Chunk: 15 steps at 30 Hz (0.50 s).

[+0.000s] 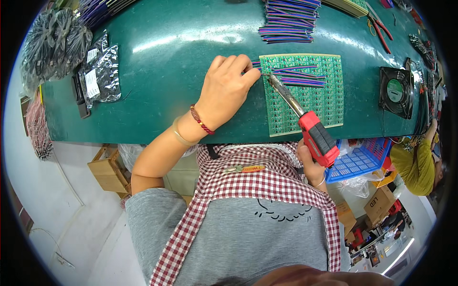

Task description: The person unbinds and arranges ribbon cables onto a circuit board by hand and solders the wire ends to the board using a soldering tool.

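A green circuit board panel [305,112], made of many small boards, lies on the table in front of me. My left hand [225,86] is closed at the panel's upper left edge, its fingers pinching thin multicoloured ribbon wires [256,64]. Gripped in my right hand [311,164] is a red and black soldering iron [318,136], tilted so that its metal tip meets the board's left side close to my left fingertips. Several short ribbon wires [300,82] rest across the panel, right of the tip. Whether the tip touches a wire cannot be made out.
Beyond the panel sits a stack of ribbon wires [288,21] on the green table [176,62]. A black fan [396,92] and red-handled pliers [380,29] are on the right, dark plastic bags [102,71] on the left. A blue basket [358,162] stands below; another person's sleeve [412,164] shows at right.
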Tool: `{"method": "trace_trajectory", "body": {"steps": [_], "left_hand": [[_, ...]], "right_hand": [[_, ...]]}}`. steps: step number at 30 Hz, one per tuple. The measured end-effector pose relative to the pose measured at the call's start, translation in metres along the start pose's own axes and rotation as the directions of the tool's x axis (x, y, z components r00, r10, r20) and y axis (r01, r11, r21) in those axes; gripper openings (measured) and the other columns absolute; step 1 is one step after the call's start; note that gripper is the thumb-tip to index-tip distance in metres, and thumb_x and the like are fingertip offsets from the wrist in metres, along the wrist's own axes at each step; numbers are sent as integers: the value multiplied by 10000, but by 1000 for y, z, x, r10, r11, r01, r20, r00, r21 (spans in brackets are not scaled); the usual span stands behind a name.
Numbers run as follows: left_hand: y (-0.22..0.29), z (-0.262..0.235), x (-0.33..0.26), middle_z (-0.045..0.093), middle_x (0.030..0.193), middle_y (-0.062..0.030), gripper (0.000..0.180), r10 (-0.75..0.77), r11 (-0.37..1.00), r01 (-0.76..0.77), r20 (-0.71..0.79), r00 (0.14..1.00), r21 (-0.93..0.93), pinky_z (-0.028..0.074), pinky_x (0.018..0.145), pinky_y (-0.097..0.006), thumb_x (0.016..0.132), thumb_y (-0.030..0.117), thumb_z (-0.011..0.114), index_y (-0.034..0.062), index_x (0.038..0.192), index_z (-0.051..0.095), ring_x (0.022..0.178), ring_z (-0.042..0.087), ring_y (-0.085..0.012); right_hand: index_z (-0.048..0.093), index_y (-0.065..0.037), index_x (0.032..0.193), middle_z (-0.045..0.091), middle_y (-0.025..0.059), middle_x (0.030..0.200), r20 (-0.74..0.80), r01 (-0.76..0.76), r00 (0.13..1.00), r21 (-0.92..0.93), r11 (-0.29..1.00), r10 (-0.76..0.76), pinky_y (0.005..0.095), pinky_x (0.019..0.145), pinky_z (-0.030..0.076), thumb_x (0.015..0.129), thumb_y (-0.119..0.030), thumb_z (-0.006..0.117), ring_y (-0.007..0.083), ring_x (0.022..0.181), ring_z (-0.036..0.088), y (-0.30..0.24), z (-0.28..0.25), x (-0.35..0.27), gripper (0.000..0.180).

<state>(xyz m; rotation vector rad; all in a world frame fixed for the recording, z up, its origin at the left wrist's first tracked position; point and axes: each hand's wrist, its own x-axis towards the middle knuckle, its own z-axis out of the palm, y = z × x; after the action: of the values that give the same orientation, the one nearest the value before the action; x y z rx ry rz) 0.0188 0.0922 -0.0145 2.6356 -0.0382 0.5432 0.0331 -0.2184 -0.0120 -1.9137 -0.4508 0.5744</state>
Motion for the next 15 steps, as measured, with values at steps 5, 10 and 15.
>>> {"method": "trace_trajectory", "body": {"steps": [5,10,15], "left_hand": [[0,0,0,563,848,-27,68,-7,1000,7,-2,1000,-6,428,747,-360,805,39,627,98,839,633,803,577,-207],[0,1,0,558,844,-29,54,-4,1000,4,-8,1000,6,431,747,-361,808,49,634,95,835,632,804,579,-207],[0,1,0,547,837,-33,45,0,1000,0,-11,1000,13,434,748,-363,810,58,646,90,838,633,807,582,-209]], "right_hand": [[697,-26,885,649,83,782,-77,-29,996,66,997,34,333,574,482,830,-71,728,225,619,630,0,1,-5,77],[708,-18,901,650,98,786,-76,-16,997,19,1000,17,343,580,490,819,-66,725,232,634,643,-2,2,-4,97],[709,-16,915,661,111,807,-51,-8,999,16,1000,9,344,579,495,809,-61,728,243,642,653,0,1,-2,116]]}}
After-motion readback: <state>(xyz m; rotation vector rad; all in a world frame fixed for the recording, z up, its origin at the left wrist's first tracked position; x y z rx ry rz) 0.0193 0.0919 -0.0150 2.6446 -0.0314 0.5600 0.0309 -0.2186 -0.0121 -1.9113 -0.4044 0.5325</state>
